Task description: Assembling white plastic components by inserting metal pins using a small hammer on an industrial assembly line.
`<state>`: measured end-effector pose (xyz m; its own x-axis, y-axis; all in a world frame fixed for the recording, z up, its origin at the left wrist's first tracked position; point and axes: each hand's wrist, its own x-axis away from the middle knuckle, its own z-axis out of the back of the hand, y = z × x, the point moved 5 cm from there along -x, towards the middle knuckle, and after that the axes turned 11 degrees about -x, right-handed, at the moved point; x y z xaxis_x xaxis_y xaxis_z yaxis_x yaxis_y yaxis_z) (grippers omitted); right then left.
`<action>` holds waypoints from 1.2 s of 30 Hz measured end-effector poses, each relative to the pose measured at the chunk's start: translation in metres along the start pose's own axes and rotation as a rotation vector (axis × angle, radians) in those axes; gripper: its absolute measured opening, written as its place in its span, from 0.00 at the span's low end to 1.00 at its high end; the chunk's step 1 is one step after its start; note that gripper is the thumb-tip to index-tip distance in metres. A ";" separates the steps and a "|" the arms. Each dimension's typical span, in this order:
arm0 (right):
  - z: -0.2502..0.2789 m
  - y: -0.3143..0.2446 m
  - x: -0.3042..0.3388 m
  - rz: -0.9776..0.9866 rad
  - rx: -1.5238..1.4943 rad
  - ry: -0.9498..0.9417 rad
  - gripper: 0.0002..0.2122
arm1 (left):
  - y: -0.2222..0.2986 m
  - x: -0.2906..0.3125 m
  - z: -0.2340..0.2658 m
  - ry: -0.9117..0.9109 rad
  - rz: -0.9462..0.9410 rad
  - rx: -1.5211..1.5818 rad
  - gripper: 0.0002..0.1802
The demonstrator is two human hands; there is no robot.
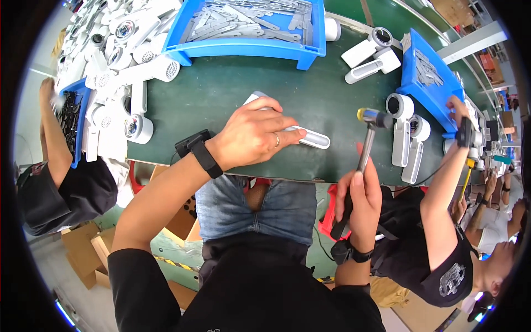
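On the green tabletop in front of me lies a white handheld fan, its long grey-panelled handle pointing right. My left hand covers the fan's middle, the fingers closed over it and pressing it to the table. My right hand is wrapped around the dark grip of a small mallet. The mallet stands upright above the table's front edge, its yellow and dark head raised to the right of the fan and apart from it. The fan's other end is mostly hidden under my left hand.
Ahead stands a blue tray of grey strips; another blue tray is at right. White fans lie near it, and a large pile of fans fills the left. Co-workers sit on both sides, one hand by the right tray.
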<state>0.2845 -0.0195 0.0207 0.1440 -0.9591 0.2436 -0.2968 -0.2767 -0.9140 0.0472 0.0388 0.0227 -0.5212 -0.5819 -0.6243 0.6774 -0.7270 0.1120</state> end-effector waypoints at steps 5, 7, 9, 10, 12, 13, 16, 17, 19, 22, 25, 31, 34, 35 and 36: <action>0.002 -0.002 0.032 -0.020 0.294 -0.006 0.27 | 0.000 -0.001 0.000 0.017 -0.006 0.011 0.14; 0.008 0.008 0.031 0.006 0.263 0.056 0.27 | 0.003 -0.003 0.001 0.031 -0.028 0.001 0.13; 0.010 0.012 0.010 0.275 0.671 0.109 0.26 | -0.001 -0.001 0.000 0.033 -0.012 0.019 0.14; 0.014 0.018 -0.009 0.474 0.692 0.075 0.25 | 0.000 0.000 0.000 0.017 -0.009 0.023 0.14; -0.003 0.007 -0.028 0.311 0.563 0.070 0.24 | 0.001 0.004 0.000 0.008 0.002 0.023 0.14; -0.010 0.007 -0.037 0.146 0.438 0.065 0.24 | 0.001 0.003 0.000 0.001 0.015 0.028 0.14; -0.007 0.020 -0.057 0.237 0.553 0.069 0.17 | 0.002 0.001 -0.001 -0.003 0.024 0.030 0.14; -0.007 0.020 -0.059 0.309 0.651 0.045 0.15 | 0.002 0.000 -0.001 -0.004 0.028 0.032 0.14; -0.008 0.020 -0.057 0.347 0.636 0.064 0.14 | 0.002 -0.002 0.002 0.030 -0.001 0.047 0.14; -0.012 0.020 -0.059 0.300 0.669 0.054 0.15 | -0.002 0.004 0.002 0.023 -0.023 0.028 0.14; -0.004 0.017 -0.050 0.422 0.638 0.093 0.16 | 0.000 0.000 0.000 0.008 -0.013 0.019 0.14; -0.005 -0.003 0.033 -0.038 0.167 0.077 0.27 | 0.001 0.002 -0.001 0.036 -0.024 0.006 0.12; -0.011 -0.013 0.051 0.013 0.397 0.041 0.28 | 0.001 0.004 -0.001 0.036 -0.017 0.011 0.12; -0.013 -0.013 0.057 0.014 0.397 0.039 0.28 | 0.000 0.005 -0.001 0.037 -0.016 0.009 0.12; -0.016 -0.016 0.063 0.097 0.437 0.022 0.28 | 0.000 0.005 -0.001 0.044 -0.021 0.008 0.12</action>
<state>0.2833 -0.0763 0.0561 0.1139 -0.9817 0.1528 0.1196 -0.1391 -0.9830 0.0453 0.0363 0.0184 -0.5122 -0.5500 -0.6596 0.6622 -0.7420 0.1046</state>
